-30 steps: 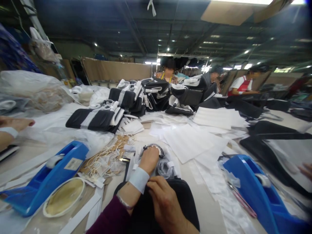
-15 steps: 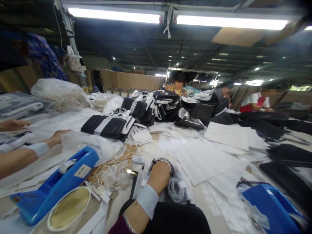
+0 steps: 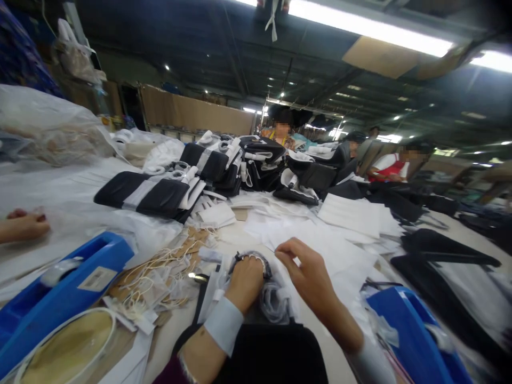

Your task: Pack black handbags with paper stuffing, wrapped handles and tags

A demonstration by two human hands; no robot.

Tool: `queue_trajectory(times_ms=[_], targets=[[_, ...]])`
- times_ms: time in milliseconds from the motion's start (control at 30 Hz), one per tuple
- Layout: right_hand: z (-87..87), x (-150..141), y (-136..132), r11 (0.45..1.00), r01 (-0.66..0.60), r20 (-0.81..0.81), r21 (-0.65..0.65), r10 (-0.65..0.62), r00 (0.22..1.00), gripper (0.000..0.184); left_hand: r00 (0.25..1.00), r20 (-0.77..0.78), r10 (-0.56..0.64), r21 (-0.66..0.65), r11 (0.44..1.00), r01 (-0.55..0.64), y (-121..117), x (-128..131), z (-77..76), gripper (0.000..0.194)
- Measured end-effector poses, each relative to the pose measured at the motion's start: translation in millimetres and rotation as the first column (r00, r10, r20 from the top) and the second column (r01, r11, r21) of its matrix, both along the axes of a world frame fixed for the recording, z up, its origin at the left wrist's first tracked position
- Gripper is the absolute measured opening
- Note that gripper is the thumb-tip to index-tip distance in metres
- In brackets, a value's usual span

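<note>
Since half a second ago, one hand has come back into view: the right hand (image 3: 308,274) is now up over the white sheets (image 3: 348,213), to the right of the black handle (image 3: 267,269). Its fingers bend, with the thumb near the pointing finger. I cannot tell if it pinches something small.

The left hand (image 3: 246,282) has stayed at the handle. Its fingers curl over it and hold on, but their tips are hidden. It wears a pale wide band (image 3: 224,325) on the wrist.

The handle is at the top of the black bag (image 3: 276,352). The bag lies at the bottom middle, on the table (image 3: 334,357), right in front of the person. A coil in clear wrap (image 3: 274,304) sits on the bag, just beside the left hand.

To the left is a messy heap of tags and strings (image 3: 160,280). Past it is a blue tape holder (image 3: 66,293), near a round thing with a white rim (image 3: 68,346). Another blue tape holder (image 3: 416,330) is on the right.

Farther back are folded black bags (image 3: 148,194). Another person's hand (image 3: 28,226) shows at the far left, its fingers curled in. Someone in a red apron (image 3: 388,168) is at the back.
</note>
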State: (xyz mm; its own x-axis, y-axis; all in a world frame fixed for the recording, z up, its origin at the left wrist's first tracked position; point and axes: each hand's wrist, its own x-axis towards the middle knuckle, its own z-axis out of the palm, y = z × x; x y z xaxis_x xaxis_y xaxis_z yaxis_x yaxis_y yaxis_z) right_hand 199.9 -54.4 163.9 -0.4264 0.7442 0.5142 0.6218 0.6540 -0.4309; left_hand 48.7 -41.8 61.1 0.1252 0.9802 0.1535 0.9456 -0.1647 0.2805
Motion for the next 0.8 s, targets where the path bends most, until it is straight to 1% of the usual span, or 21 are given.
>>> queue_trajectory(times_ms=[33, 67, 100, 133, 167, 200, 267, 300, 367, 433, 500, 567, 633, 700, 733, 800], targets=[[-16.0, 6.7, 22.8, 0.993, 0.118, 0.146, 0.004, -0.117, 0.982, 0.019, 1.000, -0.011, 0.008, -0.002, 1.000, -0.008, 0.7, 0.0, 0.1, 0.030], [-31.9, 15.4, 41.9, 0.966, 0.258, 0.290, 0.000, -0.247, 0.925, 0.024, 1.000, -0.023, 0.009, -0.001, 1.000, -0.009, 1.5, -0.1, -0.3, 0.030], [-46.8, 25.1, 56.5, 0.939, 0.343, 0.413, -0.009, -0.309, 0.857, 0.038, 1.000, -0.030, 0.004, 0.004, 1.000, -0.004, 2.5, -0.3, -1.4, 0.030], [-60.5, 34.5, 66.4, 0.929, 0.370, 0.513, -0.025, -0.306, 0.802, 0.052, 0.999, -0.037, -0.005, 0.008, 1.000, 0.006, 3.7, -0.7, -2.9, 0.030], [-72.7, 42.6, 72.1, 0.928, 0.368, 0.587, -0.057, -0.267, 0.765, 0.063, 0.999, -0.045, -0.016, 0.012, 1.000, 0.016, 4.9, -1.3, -4.8, 0.030], [-83.2, 48.6, 74.4, 0.938, 0.332, 0.634, -0.098, -0.198, 0.748, 0.068, 0.998, -0.056, -0.023, 0.015, 1.000, 0.024, 6.1, -1.8, -6.7, 0.030], [-99.4, 53.7, 73.7, 0.963, 0.218, 0.665, -0.159, -0.059, 0.744, 0.071, 0.996, -0.081, -0.028, 0.021, 0.999, 0.030, 7.4, -2.5, -9.2, 0.030], [-105.3, 53.8, 73.0, 0.971, 0.168, 0.668, -0.172, -0.011, 0.744, 0.072, 0.995, -0.094, -0.026, 0.022, 0.999, 0.029, 7.4, -2.7, -9.5, 0.031], [-112.6, 53.2, 75.2, 0.978, 0.125, 0.677, -0.167, 0.022, 0.736, 0.075, 0.993, -0.115, -0.018, 0.018, 1.000, 0.020, 6.2, -2.4, -8.4, 0.031], [-114.1, 55.5, 85.5, 0.976, 0.163, 0.698, -0.146, -0.015, 0.716, 0.074, 0.992, -0.128, -0.009, 0.010, 1.000, 0.010, 4.6, -1.8, -6.3, 0.030], [-109.1, 61.3, 103.7, 0.965, 0.240, 0.710, -0.104, -0.097, 0.697, 0.070, 0.991, -0.133, 0.000, 0.005, 1.000, 0.001, 3.5, -1.2, -4.7, 0.029], [-98.1, 66.9, 125.6, 0.951, 0.304, 0.698, -0.051, -0.184, 0.692, 0.063, 0.991, -0.131, 0.010, 0.006, 1.000, -0.010, 3.1, -0.9, -4.5, 0.029], [-84.6, 66.2, 145.7, 0.941, 0.338, 0.670, -0.014, -0.242, 0.702, 0.057, 0.992, -0.126, 0.014, 0.006, 1.000, -0.013, 3.4, -0.8, -5.3, 0.029], [-73.9, 54.2, 160.4, 0.949, 0.314, 0.648, -0.011, -0.232, 0.725, 0.056, 0.992, -0.122, 0.007, 0.003, 1.000, -0.007, 4.1, -0.7, -6.4, 0.029], [-70.6, 43.7, 165.6, 0.961, 0.275, 0.643, -0.029, -0.193, 0.741, 0.057, 0.993, -0.121, 0.003, 0.001, 1.000, -0.003, 4.4, -0.6, -6.9, 0.029], [-68.8, 16.1, 172.7, 0.981, 0.170, 0.638, -0.092, -0.073, 0.766, 0.060, 0.993, -0.122, 0.000, -0.006, 1.000, -0.001, 4.9, -0.2, -7.2, 0.029]])
